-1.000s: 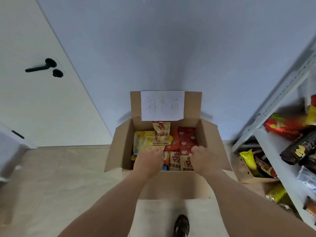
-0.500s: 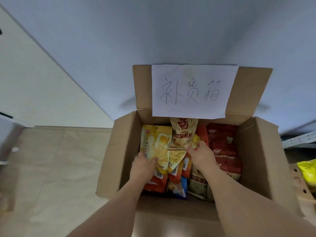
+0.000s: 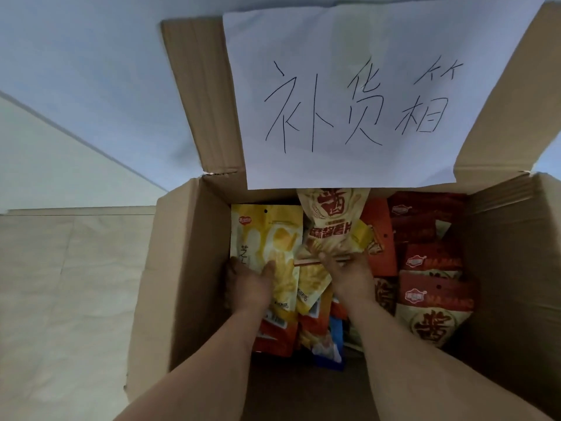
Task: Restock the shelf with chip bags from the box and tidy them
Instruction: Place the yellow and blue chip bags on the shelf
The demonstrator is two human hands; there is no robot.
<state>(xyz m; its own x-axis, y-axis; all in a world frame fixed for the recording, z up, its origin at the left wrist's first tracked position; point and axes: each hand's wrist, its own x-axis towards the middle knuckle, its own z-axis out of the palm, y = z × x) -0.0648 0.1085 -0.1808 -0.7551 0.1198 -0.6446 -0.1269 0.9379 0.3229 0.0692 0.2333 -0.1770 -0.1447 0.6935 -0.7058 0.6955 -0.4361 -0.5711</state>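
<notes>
An open cardboard box fills the view, packed with several chip bags. My left hand is inside it at the left, thumb and fingers closed on the lower edge of a yellow chip bag. My right hand is beside it at the middle, gripping the bottom of a cream bag with red characters that stands upright against the back wall. Red bags are stacked on the right side. Orange and blue bags lie under my wrists.
A white paper sign with handwritten characters is taped to the raised back flap. The right flap stands up at an angle. A pale tiled floor lies left of the box, with a grey-blue wall behind.
My head has moved down and closer, so the box fills the frame and the shelf has left view. Both hands went from the front rim deeper in and closed on bags.
</notes>
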